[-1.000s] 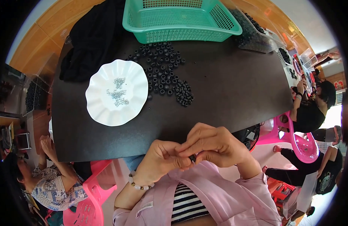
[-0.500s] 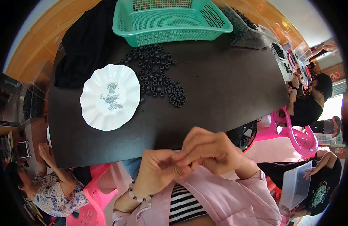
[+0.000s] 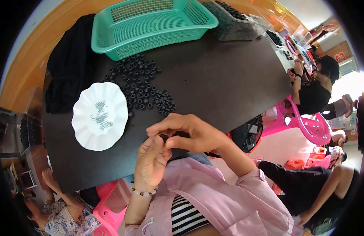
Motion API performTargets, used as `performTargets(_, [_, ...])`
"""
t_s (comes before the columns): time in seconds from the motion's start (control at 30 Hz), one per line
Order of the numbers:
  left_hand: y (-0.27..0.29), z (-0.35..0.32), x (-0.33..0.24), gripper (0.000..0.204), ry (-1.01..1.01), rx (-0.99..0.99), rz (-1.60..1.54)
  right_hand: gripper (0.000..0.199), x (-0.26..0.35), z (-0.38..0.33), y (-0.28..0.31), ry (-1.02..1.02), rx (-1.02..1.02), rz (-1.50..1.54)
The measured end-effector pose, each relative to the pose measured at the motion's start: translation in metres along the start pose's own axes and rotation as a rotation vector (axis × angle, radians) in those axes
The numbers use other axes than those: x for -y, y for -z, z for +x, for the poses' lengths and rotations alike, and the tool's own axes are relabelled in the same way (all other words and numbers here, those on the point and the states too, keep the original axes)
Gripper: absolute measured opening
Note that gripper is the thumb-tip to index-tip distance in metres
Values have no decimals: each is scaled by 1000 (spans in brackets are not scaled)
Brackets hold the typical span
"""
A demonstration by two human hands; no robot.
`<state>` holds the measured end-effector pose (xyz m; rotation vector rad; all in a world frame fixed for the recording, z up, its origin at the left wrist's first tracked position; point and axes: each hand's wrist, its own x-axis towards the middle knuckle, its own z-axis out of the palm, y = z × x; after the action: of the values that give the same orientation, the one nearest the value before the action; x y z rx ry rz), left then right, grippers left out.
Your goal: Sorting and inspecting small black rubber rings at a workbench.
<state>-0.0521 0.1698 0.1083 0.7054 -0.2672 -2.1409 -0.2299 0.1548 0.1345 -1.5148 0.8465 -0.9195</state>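
In front of my chest, above the table's near edge, both hands meet around a small black part (image 3: 163, 137). My left hand (image 3: 151, 159) is closed, with thumb and fingertips gripping it from below. My right hand (image 3: 195, 133) curves over from the right, thumb and forefinger closed at the same part; its exact shape is mostly hidden. To the left lies a white scalloped plate (image 3: 81, 131) with many tiny clear pieces (image 3: 101, 116) on it. Beyond my hands are a loose spread of small black ring-shaped parts (image 3: 140, 84) and a tight cluster of them (image 3: 165, 103).
A green plastic basket (image 3: 158, 41) stands at the table's far side, beside a clear bin (image 3: 237, 29) of black parts. Dark cloth (image 3: 69, 67) lies at the far left. Other people sit left and right, near pink chairs (image 3: 313, 131).
My hands have moved forward and left over the table edge, and the black part now shows between them. The view has shifted. A person at right no longer shows a clear bin.
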Motion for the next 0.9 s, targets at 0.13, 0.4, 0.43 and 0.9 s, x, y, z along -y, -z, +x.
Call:
performTargets(0.13, [5,4,6,21,-33,104,18,38,0,0,13,-3,33,52])
performTargets(0.4, [9,3,7,23,-34,151,43,40,-2,4,16,51,82,11])
performTargets(0.43, [9,3,6,23,-48,143,42,46,-2,5,15,30,76,19])
performTargets(0.9, [13,-8,4,24,-58,62,11,28,-2,15,5,167,-139,-49])
